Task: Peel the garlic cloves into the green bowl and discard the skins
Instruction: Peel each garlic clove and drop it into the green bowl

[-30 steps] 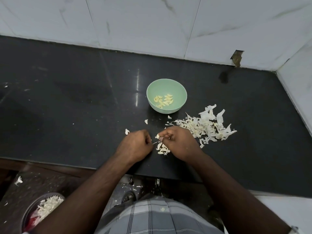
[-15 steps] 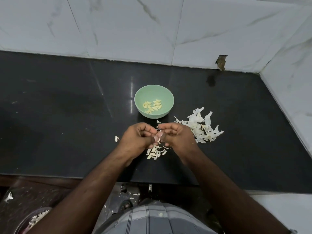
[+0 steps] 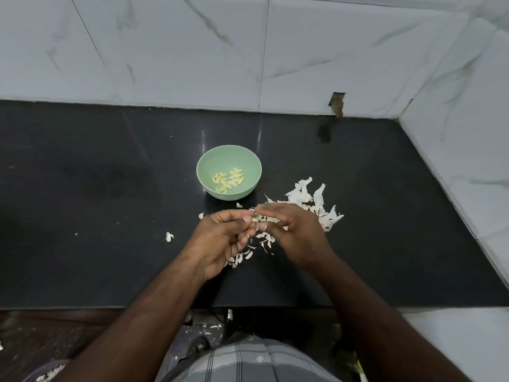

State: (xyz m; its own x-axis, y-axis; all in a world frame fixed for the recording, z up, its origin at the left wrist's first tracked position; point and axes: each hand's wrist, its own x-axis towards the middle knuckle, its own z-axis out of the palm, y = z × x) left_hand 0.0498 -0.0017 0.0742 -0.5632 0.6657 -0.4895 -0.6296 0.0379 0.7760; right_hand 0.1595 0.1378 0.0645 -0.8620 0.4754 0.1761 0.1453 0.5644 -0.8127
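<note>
A green bowl (image 3: pixel 228 157) stands on the black counter (image 3: pixel 96 216) with several peeled garlic cloves (image 3: pixel 229 181) inside. My left hand (image 3: pixel 220 241) and my right hand (image 3: pixel 296 234) meet just in front of the bowl, fingertips together, pinching a small garlic clove (image 3: pixel 257 218) between them. Most of that clove is hidden by the fingers. A small heap of unpeeled cloves and skin bits (image 3: pixel 248 253) lies under my hands. A bigger pile of white skins (image 3: pixel 314 202) lies to the right, partly behind my right hand.
Marble tile walls close off the counter at the back and right. A loose skin scrap (image 3: pixel 168 236) lies left of my hands. A container with skins (image 3: pixel 49 373) shows on the floor at bottom left. My checked clothing sits below the counter's front edge.
Both hands have lifted off the counter and come together, now pinching a clove between them. The head camera has tilted up, so the bowl and skins sit lower in view.
</note>
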